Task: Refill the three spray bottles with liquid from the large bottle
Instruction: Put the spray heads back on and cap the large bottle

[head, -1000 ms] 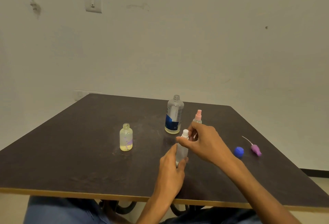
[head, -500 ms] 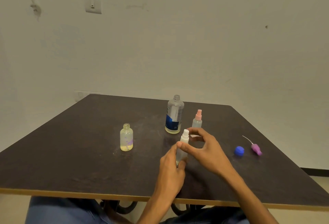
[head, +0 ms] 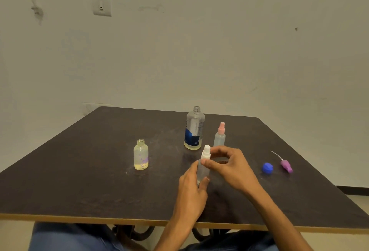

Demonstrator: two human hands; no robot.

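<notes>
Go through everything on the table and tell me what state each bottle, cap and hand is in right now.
Large clear bottle with blue label: upright, uncapped, little yellowish liquid left.
Small round yellowish bottle: upright, open, partly filled.
Pink-topped spray bottle: upright, sprayer on.
White-topped spray bottle: upright, sprayer on, held.
Blue cap: off, lying loose.
Purple spray head with tube: off, lying on its side.
Left hand: gripping the white-topped bottle's body.
Right hand: fingers pinching its top.

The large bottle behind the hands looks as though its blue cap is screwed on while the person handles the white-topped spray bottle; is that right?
Not quite: in the head view the large bottle stands uncapped, neck open, and the blue cap lies apart on the table. Both hands are on the white-topped spray bottle.
</notes>
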